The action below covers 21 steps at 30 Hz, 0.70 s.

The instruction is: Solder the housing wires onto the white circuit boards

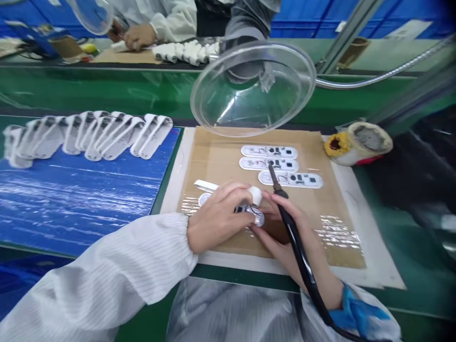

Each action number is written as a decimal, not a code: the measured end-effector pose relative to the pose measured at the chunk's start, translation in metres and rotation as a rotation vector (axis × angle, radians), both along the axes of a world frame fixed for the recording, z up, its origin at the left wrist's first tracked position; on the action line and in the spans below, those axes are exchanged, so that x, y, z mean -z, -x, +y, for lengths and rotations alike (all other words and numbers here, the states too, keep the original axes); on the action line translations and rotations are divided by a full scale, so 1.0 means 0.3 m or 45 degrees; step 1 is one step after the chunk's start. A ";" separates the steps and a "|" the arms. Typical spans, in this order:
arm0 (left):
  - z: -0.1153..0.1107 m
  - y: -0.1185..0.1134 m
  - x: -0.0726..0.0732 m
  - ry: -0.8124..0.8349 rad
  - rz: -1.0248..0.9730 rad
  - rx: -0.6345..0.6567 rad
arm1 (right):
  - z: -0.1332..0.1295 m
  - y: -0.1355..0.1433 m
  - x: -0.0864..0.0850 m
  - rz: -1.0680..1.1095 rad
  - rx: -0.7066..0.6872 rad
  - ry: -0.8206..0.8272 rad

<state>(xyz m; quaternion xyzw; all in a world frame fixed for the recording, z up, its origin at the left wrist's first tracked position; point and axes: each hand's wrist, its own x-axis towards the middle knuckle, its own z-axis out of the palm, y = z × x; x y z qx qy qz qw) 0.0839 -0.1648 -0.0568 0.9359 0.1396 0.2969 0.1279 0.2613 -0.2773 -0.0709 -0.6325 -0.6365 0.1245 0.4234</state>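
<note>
My left hand (219, 219) is closed on a white oblong housing (259, 218) with dark parts and a thin wire inside. A looped white strip (205, 185) sticks out behind the fingers, which hide most of the piece. In my right hand (299, 237) a black soldering iron (292, 232) rests between thumb and fingers, its tip pointing up and away from me. The right fingertips also meet the housing's right end. Just beyond, three similar white housings with circuit parts lie in a group, the nearest housing (302, 180) offset to the right.
Cardboard (221, 152) lies under the work. A clear fume hood (213, 111) hangs above its far edge. At right stands a round holder (374, 142) with a yellow sponge (337, 144). Several looped white pieces (123, 137) line the blue mat (85, 190). Across, a co-worker's hand (140, 36) works.
</note>
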 end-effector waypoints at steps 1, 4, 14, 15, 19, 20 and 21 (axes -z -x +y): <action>-0.001 0.002 -0.004 0.043 0.032 -0.033 | -0.009 -0.005 -0.009 0.047 0.003 0.007; 0.000 0.006 -0.020 0.168 0.214 -0.062 | -0.033 -0.039 -0.045 0.222 0.182 -0.057; -0.001 -0.014 -0.065 0.350 0.400 -0.078 | -0.015 -0.143 -0.055 0.521 0.395 -0.542; 0.000 -0.016 -0.069 0.363 0.401 -0.076 | -0.015 -0.138 -0.052 0.518 0.358 -0.538; 0.009 -0.026 -0.087 0.410 0.412 -0.076 | -0.015 -0.120 -0.044 0.494 0.240 -0.487; 0.012 -0.028 -0.090 0.413 0.414 -0.078 | -0.016 -0.119 -0.043 0.489 0.213 -0.461; 0.013 -0.031 -0.093 0.413 0.413 -0.081 | -0.018 -0.120 -0.042 0.481 0.186 -0.436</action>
